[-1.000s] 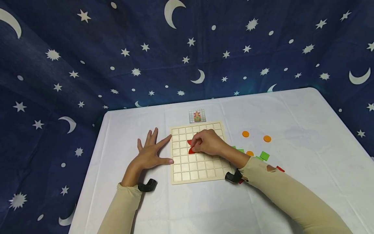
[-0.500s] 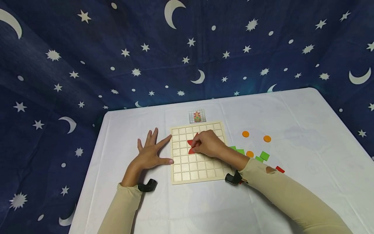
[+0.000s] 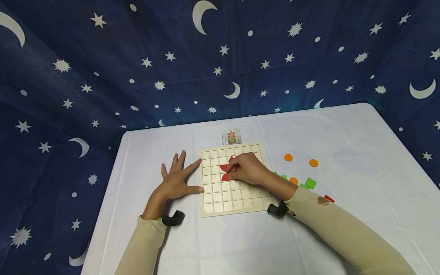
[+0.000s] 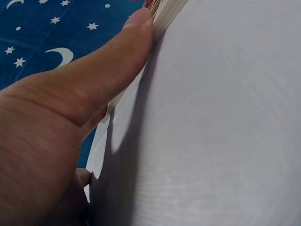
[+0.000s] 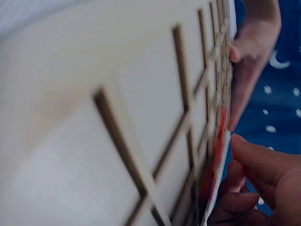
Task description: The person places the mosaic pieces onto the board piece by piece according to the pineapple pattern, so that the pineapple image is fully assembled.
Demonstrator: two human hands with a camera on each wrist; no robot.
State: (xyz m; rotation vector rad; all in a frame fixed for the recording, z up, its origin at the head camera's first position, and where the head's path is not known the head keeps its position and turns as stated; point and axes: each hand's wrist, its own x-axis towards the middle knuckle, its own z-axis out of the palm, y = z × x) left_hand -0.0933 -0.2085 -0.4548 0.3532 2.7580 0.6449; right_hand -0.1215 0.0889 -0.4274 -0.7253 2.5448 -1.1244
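A pale wooden grid board (image 3: 218, 207) lies on the white table. My left hand (image 3: 176, 182) is spread flat beside it, with thumb and forefinger tips touching the board's left edge; in the left wrist view the thumb (image 4: 108, 70) reaches that edge. Over the middle of the board my right hand (image 3: 250, 169) is bent down, thumb and fingertips pinching at the lower red quarter-circle tile (image 3: 225, 177). Just above that sits another red quarter-circle tile (image 3: 223, 167), and a red triangular tile (image 3: 231, 158) shows behind the fingers. My right hand hides part of the grid.
Behind the board lies a small pattern card (image 3: 232, 136) with a coloured figure on a grid. To the right are several loose pieces: an orange disc (image 3: 313, 163), another orange disc (image 3: 288, 157), a green square (image 3: 311, 183) and a red piece (image 3: 329, 199). A starry blue cloth (image 3: 192, 65) hangs behind.
My right hand has shifted slightly to the right, uncovering more of the red tiles at its fingertips. The left hand stays in place at the board's edge.
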